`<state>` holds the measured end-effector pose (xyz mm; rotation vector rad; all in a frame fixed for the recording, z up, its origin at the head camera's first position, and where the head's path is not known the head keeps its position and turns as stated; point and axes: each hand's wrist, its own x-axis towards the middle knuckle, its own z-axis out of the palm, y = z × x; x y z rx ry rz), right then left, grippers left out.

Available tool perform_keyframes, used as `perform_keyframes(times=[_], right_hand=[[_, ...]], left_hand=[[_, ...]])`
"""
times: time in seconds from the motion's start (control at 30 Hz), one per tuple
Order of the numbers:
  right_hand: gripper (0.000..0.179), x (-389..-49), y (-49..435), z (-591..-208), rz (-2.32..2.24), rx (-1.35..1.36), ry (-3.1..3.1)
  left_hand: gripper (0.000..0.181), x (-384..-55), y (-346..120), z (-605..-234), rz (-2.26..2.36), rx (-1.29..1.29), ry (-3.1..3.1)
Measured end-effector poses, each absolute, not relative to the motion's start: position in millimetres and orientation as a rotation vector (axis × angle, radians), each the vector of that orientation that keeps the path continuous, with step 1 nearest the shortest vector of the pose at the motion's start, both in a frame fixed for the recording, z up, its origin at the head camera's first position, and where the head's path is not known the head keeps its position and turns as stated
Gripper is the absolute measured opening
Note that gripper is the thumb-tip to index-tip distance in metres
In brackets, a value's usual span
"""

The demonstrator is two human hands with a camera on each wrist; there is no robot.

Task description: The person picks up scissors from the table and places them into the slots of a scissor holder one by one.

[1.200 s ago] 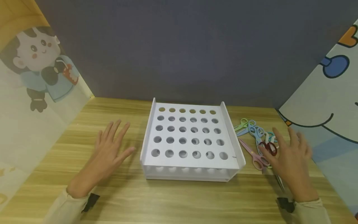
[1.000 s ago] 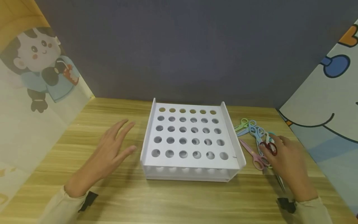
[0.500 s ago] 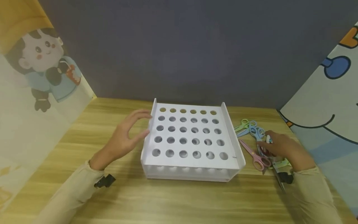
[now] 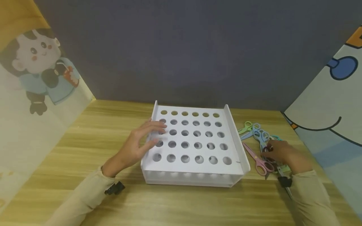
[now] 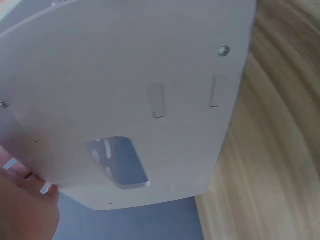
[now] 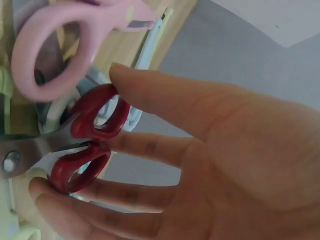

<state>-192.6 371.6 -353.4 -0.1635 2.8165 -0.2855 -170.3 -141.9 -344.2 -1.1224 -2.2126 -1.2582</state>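
Observation:
A white rack (image 4: 191, 139) with rows of round holes stands mid-table. My left hand (image 4: 133, 147) reaches over its left side panel, fingers extended above the holed top; whether they touch it is unclear. In the left wrist view, part of that hand (image 5: 25, 210) is beside the panel's edge. To the right of the rack, my right hand (image 4: 285, 153) is at a pile of scissors. In the right wrist view, its thumb and fingers pinch the dark red handles of a pair of scissors (image 6: 82, 120). Pink scissors (image 4: 258, 160) lie close to that hand, pointing toward the rack.
Light blue scissors (image 4: 260, 138) and green scissors (image 4: 247, 126) lie behind the right hand on the wooden table (image 4: 192, 204). A dark grey panel (image 4: 181, 53) rises behind, and cartoon-printed walls flank both sides.
My left hand has moved right, from the bare table to over the rack's left edge. My right hand has come down into the pile and taken hold of the dark red scissors.

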Motion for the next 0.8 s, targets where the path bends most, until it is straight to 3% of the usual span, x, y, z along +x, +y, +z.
perform_keyframes(times=[0.17,0.67,0.8], right_hand=[[0.047,-194,371,-346,-0.251,-0.228,2.905],[0.023,-176,357,-312,-0.377,-0.414,3.244],[0.030,-170,353,-306,-0.339,-0.418,3.368]], left_hand=[[0.028,-173,-142,-349,-1.326,-1.143,-2.139],[0.035,-181,-140,-359,-1.343,-1.171,-2.014],[0.036,-180,-139,-360,-1.344,-1.176,-1.993]])
